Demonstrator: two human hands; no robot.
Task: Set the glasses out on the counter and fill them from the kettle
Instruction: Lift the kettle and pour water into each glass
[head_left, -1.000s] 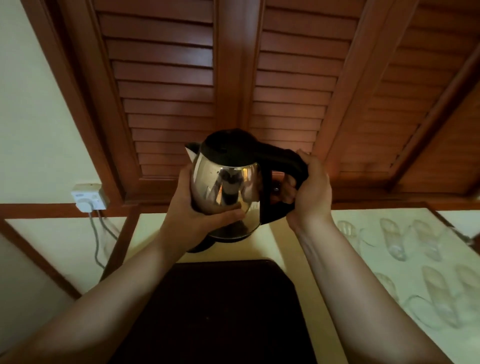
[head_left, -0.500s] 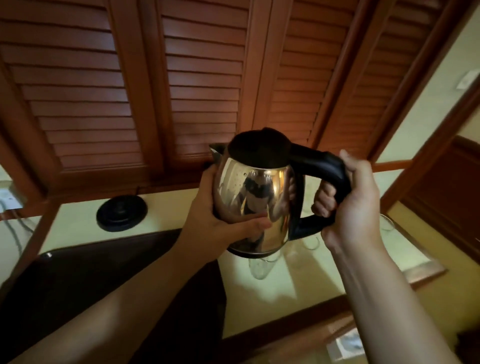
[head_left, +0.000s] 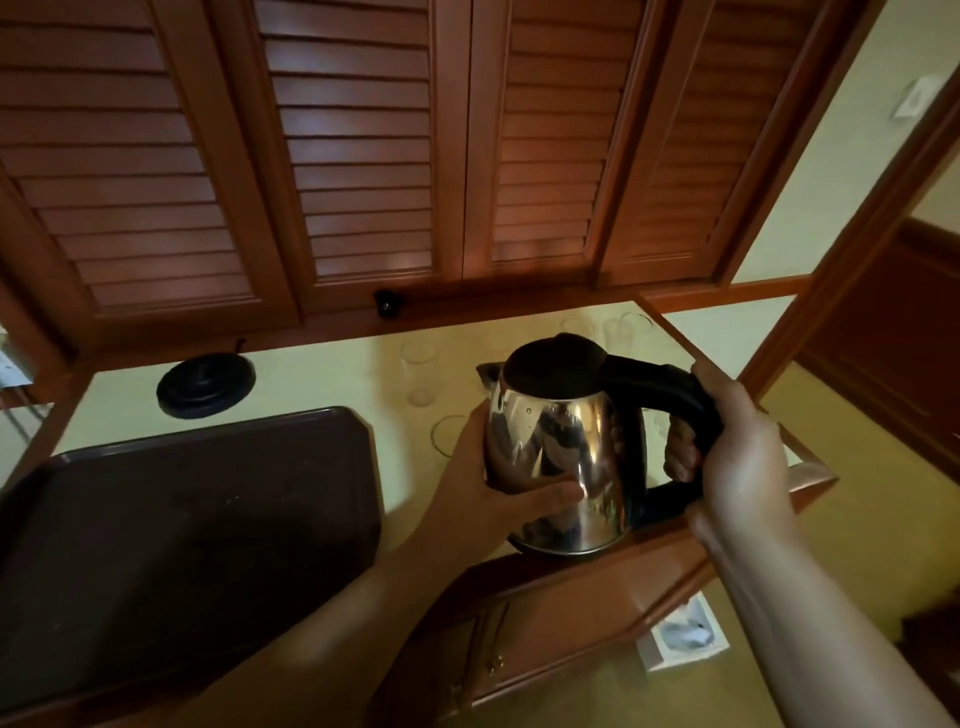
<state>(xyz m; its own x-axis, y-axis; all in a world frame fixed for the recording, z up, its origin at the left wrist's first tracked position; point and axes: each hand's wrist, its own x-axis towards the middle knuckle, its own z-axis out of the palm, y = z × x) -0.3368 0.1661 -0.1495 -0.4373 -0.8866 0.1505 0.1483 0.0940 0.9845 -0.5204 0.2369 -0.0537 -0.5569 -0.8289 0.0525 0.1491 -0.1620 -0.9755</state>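
Right hand (head_left: 737, 457) grips kettle (head_left: 561, 447) handle | left hand (head_left: 498, 493) wraps around its steel body | glasses (head_left: 418, 364) stand on tabletop (head_left: 322, 384) behind

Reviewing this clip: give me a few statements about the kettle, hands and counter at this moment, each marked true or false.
1. The right hand grips the kettle by its black handle. True.
2. The left hand rests flat on the tray. False: it holds the kettle's steel body.
3. The kettle sits on its base. False: it is held up, apart from the base, which lies on the counter.
4. The kettle's lid is shut. True.
5. Clear glasses stand on the counter beyond the kettle. True.
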